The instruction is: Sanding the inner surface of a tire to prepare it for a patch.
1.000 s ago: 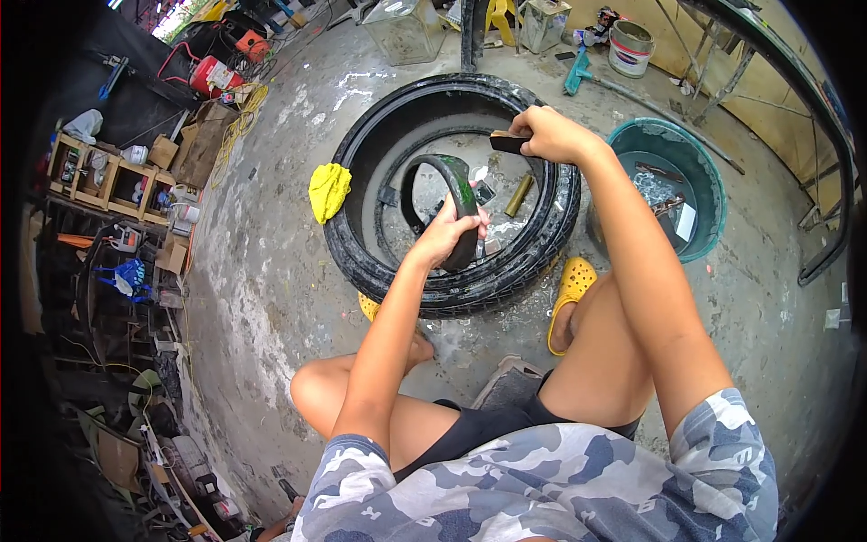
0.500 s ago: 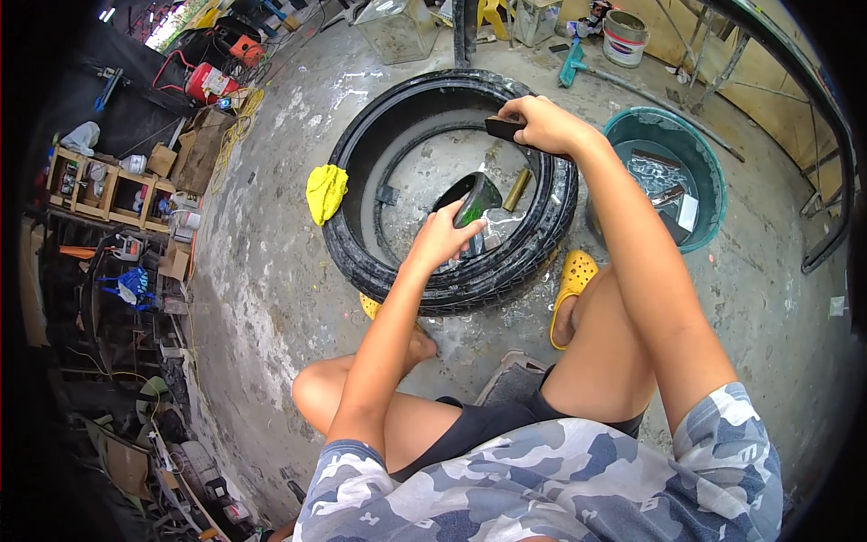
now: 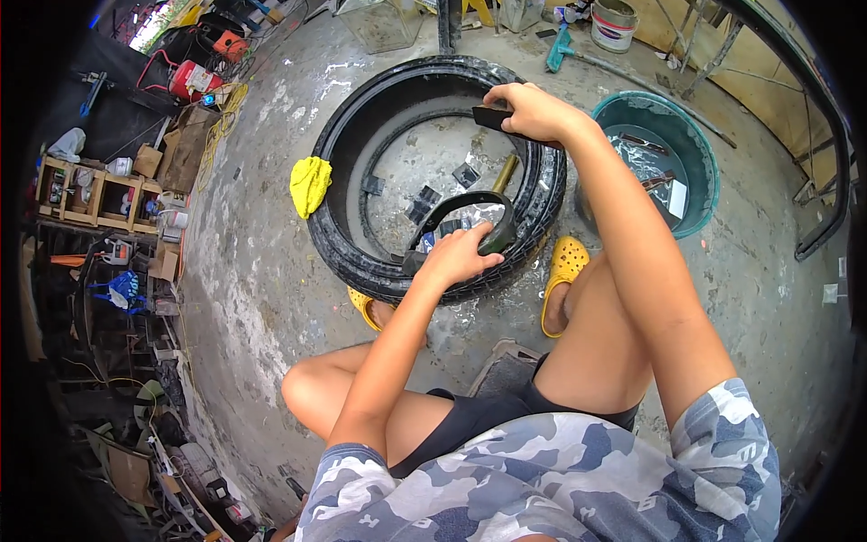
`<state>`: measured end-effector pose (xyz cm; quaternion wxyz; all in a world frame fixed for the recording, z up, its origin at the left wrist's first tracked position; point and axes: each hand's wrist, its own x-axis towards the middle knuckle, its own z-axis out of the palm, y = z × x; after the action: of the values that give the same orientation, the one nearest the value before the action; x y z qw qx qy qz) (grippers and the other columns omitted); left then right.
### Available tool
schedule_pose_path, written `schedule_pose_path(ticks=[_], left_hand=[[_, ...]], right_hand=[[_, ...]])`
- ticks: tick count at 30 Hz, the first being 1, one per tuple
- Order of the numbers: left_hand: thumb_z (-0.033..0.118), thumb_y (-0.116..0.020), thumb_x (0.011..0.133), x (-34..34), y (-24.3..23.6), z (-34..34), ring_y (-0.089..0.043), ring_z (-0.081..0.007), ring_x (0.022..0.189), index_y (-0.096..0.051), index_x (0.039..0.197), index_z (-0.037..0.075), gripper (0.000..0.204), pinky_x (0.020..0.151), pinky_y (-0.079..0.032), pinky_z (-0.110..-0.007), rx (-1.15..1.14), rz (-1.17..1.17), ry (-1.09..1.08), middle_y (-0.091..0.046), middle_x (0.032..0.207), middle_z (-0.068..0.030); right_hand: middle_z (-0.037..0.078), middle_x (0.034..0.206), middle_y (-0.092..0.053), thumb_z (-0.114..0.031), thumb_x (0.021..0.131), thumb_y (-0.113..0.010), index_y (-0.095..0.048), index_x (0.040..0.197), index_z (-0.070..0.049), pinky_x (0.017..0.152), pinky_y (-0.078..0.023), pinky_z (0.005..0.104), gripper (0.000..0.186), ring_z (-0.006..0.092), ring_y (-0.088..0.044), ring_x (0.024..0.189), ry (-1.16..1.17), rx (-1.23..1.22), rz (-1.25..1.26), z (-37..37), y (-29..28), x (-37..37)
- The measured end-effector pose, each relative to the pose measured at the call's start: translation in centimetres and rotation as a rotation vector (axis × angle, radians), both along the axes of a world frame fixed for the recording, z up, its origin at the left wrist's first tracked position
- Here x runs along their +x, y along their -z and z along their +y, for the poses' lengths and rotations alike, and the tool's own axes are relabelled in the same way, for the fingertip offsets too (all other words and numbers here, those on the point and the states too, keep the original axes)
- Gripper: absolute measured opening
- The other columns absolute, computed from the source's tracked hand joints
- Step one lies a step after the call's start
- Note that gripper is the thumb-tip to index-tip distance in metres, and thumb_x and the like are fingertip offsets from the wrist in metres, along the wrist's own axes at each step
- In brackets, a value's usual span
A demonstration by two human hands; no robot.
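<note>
A black tire (image 3: 339, 117) lies on its side on the floor between my feet. Inside its near right part, my left hand (image 3: 459, 256) pinches the wall of a dark green, ring-like curved band (image 3: 499, 213) between thumb and fingers. Part of the band is hidden behind the hand. A brass-coloured tube (image 3: 506, 172) leans beside the band. Over the tire's far right rim, my right hand (image 3: 535, 113) grips a flat, dark rectangular block (image 3: 491, 117). Small dark squares (image 3: 422, 203) lie on the floor within the tire.
A yellow cloth (image 3: 311, 187) hangs over the tire's left side. To the right, a teal tub (image 3: 713, 172) holds water and several flat pieces. Behind it are a long-handled teal brush (image 3: 558, 50) and a paint bucket (image 3: 614, 25). Wooden crates (image 3: 95, 194) stand far left.
My left hand has shifted right with the curved band, which now shows its open middle. More dark squares inside the tire have come into view. My right hand keeps its block at the rim.
</note>
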<state>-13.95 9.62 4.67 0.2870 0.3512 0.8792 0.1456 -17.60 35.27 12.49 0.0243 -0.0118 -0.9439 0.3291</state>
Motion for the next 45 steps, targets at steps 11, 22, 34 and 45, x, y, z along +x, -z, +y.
schedule_pose_path(ticks=[11, 22, 34, 45], left_hand=[[0.038, -0.071, 0.074, 2.0, 0.1, -0.8, -0.068, -0.0401, 0.082, -0.068, 0.107, 0.009, 0.044, 0.077, -0.054, -0.048, -0.027, 0.251, 0.083, -0.069, 0.083, -0.0228], [0.046, -0.072, 0.077, 0.1, -0.3, -1.9, -0.068, -0.0381, 0.083, -0.070, 0.106, 0.009, 0.047, 0.075, -0.055, -0.046, 0.212, 0.380, -0.106, -0.070, 0.083, -0.0211], [0.033, -0.073, 0.084, 12.3, -1.3, -6.7, -0.064, -0.0426, 0.065, -0.063, 0.095, 0.003, 0.034, 0.058, -0.049, -0.051, 0.544, 0.412, -0.653, -0.065, 0.069, -0.0231], [0.022, -0.074, 0.086, 18.9, 2.6, -9.0, -0.057, -0.0315, 0.070, -0.064, 0.098, 0.003, 0.024, 0.070, -0.045, -0.042, 0.834, 0.119, -1.029, -0.066, 0.080, -0.0120]], right_hand=[[0.026, 0.105, -0.067, -0.002, 0.076, -0.059, -0.061, 0.113, -0.001, 0.092, -0.049, 0.0444, 0.037, 0.0410, -0.063, 0.105, 0.005, -0.042, -0.026, -2.0, 1.6, 3.6], [0.017, 0.090, -0.071, -0.007, 0.079, -0.071, -0.057, 0.122, -0.003, 0.073, -0.053, 0.0340, 0.045, 0.0228, -0.070, 0.081, 0.729, -0.849, 0.187, -9.5, 13.9, 10.6], [0.009, 0.086, -0.069, -0.002, 0.086, -0.065, -0.053, 0.125, -0.004, 0.070, -0.049, 0.0284, 0.041, 0.0132, -0.064, 0.077, 0.640, -1.074, 0.217, -16.1, 12.0, 12.9], [0.012, 0.088, -0.068, -0.003, 0.083, -0.066, -0.053, 0.126, -0.003, 0.069, -0.050, 0.0298, 0.045, 0.0166, -0.065, 0.076, 0.546, -1.016, 0.066, -17.6, 15.3, 12.7]])
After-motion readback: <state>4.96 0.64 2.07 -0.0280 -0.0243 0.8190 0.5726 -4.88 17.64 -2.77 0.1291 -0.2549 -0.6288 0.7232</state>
